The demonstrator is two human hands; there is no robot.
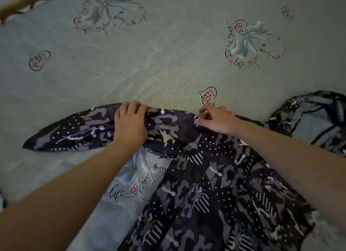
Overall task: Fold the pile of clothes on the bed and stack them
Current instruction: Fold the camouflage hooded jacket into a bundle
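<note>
Garment [187, 157] lies on the bed [149, 63], its far edge running crosswise under our fingers: left hand [130, 122] curls over it, right hand [218, 120] pinches it (both equally near).

The light is dim and flat over my bedsheet [168, 54], with one brighter, faintly glittering patch in the middle just beyond my hands. Shadows are soft; none falls hard under my arms. The wide lens bows the edges, so the far-left trim curves. My forearms blur near the bottom corners, and the dark patterned garment [215, 194] smears at its near-right edge.
</note>
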